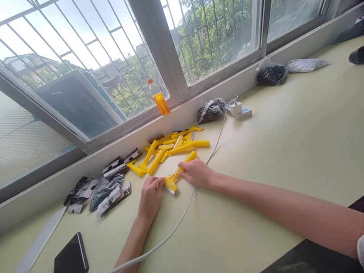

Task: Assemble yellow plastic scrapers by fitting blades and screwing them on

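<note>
A yellow scraper point(171, 183) with a metal edge at its head lies between my hands, its handle pointing away to the upper right. My left hand point(151, 192) is closed at the left end of the scraper's head, fingertips pinched on it. My right hand point(197, 173) is closed beside the handle and pinches a thin metal strip or rod point(175, 173), which reaches left across the scraper. Whether its fingers also touch the handle I cannot tell. Just beyond, several more yellow scrapers point(178, 148) lie in a loose pile.
Left of the pile are printed cards and black bags point(110, 185). A phone point(71, 254) lies near left. A white cable point(184, 212) runs past my hands to a power strip point(241, 112). Bagged dark items point(212, 110) and a bottle point(159, 98) stand by the window.
</note>
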The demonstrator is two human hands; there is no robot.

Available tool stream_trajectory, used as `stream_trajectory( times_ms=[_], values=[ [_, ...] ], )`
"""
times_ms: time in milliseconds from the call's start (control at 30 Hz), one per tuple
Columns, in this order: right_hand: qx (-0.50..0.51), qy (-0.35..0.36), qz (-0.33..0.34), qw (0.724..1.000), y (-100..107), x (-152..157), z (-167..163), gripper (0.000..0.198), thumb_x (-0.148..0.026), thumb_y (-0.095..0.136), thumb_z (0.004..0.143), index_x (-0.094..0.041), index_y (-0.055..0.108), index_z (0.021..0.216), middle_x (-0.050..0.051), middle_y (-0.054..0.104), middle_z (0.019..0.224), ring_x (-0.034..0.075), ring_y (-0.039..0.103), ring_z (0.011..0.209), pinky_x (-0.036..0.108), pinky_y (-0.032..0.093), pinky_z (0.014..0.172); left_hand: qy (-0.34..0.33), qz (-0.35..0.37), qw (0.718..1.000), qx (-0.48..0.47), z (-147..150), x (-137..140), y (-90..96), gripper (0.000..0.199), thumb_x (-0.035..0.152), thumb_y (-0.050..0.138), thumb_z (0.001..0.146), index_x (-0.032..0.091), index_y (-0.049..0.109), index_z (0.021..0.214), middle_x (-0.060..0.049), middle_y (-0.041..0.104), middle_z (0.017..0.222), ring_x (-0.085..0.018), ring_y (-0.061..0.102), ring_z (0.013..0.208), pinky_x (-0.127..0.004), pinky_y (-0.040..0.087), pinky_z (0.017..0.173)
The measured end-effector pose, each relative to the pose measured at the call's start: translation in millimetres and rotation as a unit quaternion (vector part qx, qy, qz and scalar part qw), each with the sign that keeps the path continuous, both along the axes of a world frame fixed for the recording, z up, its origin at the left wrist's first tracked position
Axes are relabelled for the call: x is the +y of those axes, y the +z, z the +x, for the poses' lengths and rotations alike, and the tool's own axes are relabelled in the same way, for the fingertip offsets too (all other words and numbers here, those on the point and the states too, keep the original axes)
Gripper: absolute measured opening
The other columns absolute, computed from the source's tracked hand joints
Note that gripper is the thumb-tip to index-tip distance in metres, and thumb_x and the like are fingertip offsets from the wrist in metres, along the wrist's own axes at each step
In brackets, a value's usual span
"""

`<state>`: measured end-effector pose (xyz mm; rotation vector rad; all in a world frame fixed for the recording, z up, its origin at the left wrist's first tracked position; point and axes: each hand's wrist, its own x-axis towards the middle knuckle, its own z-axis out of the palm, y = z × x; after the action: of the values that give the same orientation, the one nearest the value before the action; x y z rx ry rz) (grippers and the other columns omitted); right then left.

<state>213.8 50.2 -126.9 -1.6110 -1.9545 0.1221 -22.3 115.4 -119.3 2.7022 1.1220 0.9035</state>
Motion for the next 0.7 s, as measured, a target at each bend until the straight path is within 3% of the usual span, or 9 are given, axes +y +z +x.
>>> stream_trajectory(
  times_ms=[333, 600, 700],
  values=[
    [0.000, -0.001, -0.008, 1.000, 4.8, -3.6, -0.4, 0.024, -0.029, 0.057, 0.097, -0.017, 0.063, 0.117, 0.007, 0.074, 0.089, 0.023, 0.068, 0.086, 0.030, 0.037, 0.077, -0.019, 0.024, 0.999, -0.028, 8.3, -3.6, -2.0, 0.025, 0.032, 0.054, 0.095, 0.023, 0.077, 0.101, -0.006, 0.069, 0.094, -0.016, 0.058, 0.091, -0.029, 0.048, 0.085],
    [0.007, 0.001, -0.004, 1.000, 0.7, -1.2, 0.8, 0.026, -0.030, 0.057, 0.097, -0.018, 0.063, 0.120, 0.006, 0.074, 0.089, 0.022, 0.068, 0.086, 0.031, 0.038, 0.080, 0.061, -0.027, 0.992, -0.111, 3.7, -4.1, 1.5, 0.029, 0.038, 0.059, 0.091, 0.020, 0.076, 0.105, -0.006, 0.071, 0.099, -0.012, 0.059, 0.078, -0.027, 0.050, 0.079],
    [0.009, 0.001, -0.006, 1.000, 1.6, -1.4, 0.8, 0.025, -0.029, 0.058, 0.097, -0.018, 0.063, 0.118, 0.006, 0.073, 0.088, 0.022, 0.067, 0.084, 0.031, 0.038, 0.080, 0.043, -0.032, 0.995, -0.090, -0.3, -1.4, 1.8, 0.027, 0.038, 0.060, 0.091, 0.021, 0.077, 0.103, -0.006, 0.071, 0.099, -0.013, 0.060, 0.079, -0.027, 0.050, 0.079]
  ],
)
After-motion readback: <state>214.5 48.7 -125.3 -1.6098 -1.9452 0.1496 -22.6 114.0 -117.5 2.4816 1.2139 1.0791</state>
